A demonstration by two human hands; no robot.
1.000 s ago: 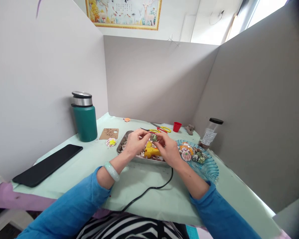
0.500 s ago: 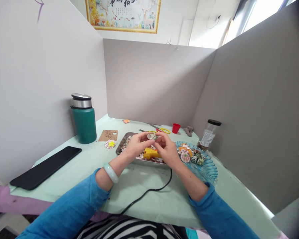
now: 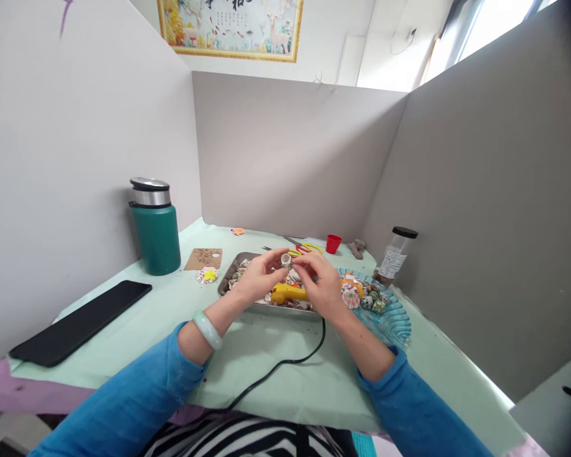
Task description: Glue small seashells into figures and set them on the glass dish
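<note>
Between my fingertips, over a metal tray (image 3: 266,309), is a small pale shell (image 3: 286,259) with its round opening facing me. My left hand (image 3: 261,274) pinches it from the left, and my right hand (image 3: 321,284) has thumb and finger closed on its right side. Below my hands a yellow glue gun (image 3: 288,292) lies in the tray among loose shells, partly hidden by the right hand. A black cord (image 3: 285,362) runs from the tray's right side to the table's front edge.
To the right stands a blue scalloped plate (image 3: 400,324) with shells, near a clear jar (image 3: 394,257). Behind the tray are scissors (image 3: 309,248) and a red cup (image 3: 334,244). A green bottle (image 3: 157,238), a flower decoration (image 3: 207,275) and a black slab (image 3: 83,322) lie left. Grey panels surround the table.
The shell has been turned between my fingers, so its opening now faces me more squarely. My right fingers have shifted on it. The whole view has moved slightly.
</note>
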